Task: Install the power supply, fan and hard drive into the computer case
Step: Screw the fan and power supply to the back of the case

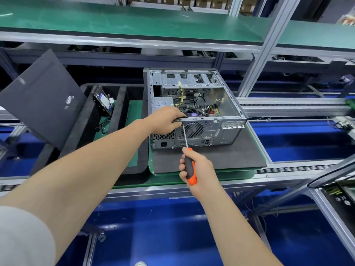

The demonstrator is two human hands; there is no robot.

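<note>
An open grey computer case (226, 129) lies on a dark mat, its rear panel facing me. The power supply (162, 103) sits inside at the left, and a fan (193, 113) shows over the motherboard. My left hand (166, 120) grips the top rear edge of the case near the fan grille (192, 129). My right hand (194, 166) holds an orange and black screwdriver (189, 166), whose shaft tip touches the rear panel just beside my left hand. A hard drive (103, 100) leans in a black foam tray to the left.
The case's dark side panel (42, 100) leans at the left. The black foam tray (123, 100) has several slots. The mat (221, 158) rests on a green pallet on a roller conveyor (292, 168). A green shelf (134, 22) spans above, with an aluminium post (263, 52).
</note>
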